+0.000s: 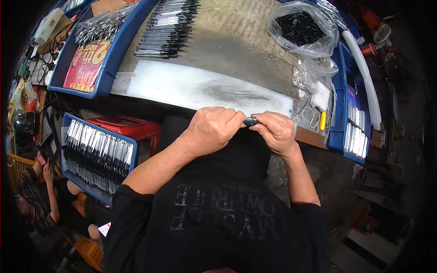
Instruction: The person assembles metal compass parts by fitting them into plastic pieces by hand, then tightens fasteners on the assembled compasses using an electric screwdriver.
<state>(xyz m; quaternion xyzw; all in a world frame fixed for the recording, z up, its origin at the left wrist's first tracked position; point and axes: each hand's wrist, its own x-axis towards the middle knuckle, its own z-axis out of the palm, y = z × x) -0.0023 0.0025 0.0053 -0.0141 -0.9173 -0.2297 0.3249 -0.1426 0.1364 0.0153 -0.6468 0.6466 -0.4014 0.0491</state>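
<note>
Black piece (pixel 251 121) between both hands (pixel 211 128) (pixel 276 132)

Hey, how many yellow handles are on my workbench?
1: the yellow handle lies near the workbench's near edge, right of your right hand. Others could be hidden.

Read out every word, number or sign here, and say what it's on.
I won't copy out wording, but lettering shows on:
Black shirt: large dark lettering, upside down in this view.
Red sheet in the upper-left blue tray: big yellow characters.
Pink-and-white rectangle at lower left: marks too small to read.
</note>
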